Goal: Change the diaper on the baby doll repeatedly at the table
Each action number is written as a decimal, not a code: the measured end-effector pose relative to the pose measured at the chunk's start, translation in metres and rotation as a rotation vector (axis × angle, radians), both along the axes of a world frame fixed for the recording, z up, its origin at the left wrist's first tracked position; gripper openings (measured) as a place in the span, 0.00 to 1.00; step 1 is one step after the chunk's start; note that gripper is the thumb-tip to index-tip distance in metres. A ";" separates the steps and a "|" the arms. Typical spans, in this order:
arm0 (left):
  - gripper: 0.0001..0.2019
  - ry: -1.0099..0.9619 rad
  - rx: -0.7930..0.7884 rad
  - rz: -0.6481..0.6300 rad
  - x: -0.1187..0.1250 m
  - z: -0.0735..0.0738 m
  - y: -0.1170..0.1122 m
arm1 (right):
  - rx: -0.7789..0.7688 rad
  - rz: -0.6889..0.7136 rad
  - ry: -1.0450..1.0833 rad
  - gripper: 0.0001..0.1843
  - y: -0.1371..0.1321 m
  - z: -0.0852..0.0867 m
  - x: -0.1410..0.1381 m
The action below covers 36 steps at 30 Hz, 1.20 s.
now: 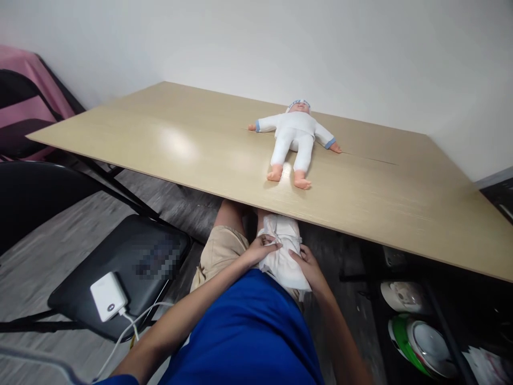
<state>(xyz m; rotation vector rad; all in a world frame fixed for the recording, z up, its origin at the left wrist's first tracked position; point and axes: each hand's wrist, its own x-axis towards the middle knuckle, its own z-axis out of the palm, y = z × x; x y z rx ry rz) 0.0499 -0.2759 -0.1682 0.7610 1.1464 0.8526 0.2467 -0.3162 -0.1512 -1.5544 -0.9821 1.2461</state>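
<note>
A white diaper [286,256] lies spread over my right thigh, below the table's front edge. My left hand [262,250] pinches its left side, with thumb and fingers closed on the white material. On the opposite side, my right hand [306,261] grips the diaper's right edge, its thumb lying on top. On the table, a baby doll [295,136] in a white suit with blue cuffs rests on its back, arms spread and bare feet pointing towards me. Neither hand touches the doll.
The wooden table [132,133] stands against a white wall. At left, a black folding chair [76,299] carries a white power bank [108,295] with a cable running past my left arm. Lower right, a dark shelf holds a green-and-white round object [420,342].
</note>
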 end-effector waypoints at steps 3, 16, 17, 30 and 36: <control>0.34 -0.045 0.077 -0.005 -0.004 0.048 -0.027 | -0.026 0.042 0.059 0.41 -0.022 0.048 0.003; 0.20 -0.173 0.694 0.007 -0.040 0.195 -0.109 | 0.424 0.172 -0.031 0.27 -0.087 0.195 -0.026; 0.23 -0.150 0.638 0.030 -0.038 0.193 -0.100 | 0.416 0.177 -0.025 0.27 -0.074 0.192 -0.031; 0.31 -0.151 0.183 0.011 -0.030 0.108 -0.059 | 0.246 0.042 -0.238 0.27 -0.029 0.099 -0.018; 0.32 -0.121 0.200 -0.007 -0.034 0.116 -0.050 | 0.565 -0.110 -0.561 0.27 -0.009 0.127 -0.012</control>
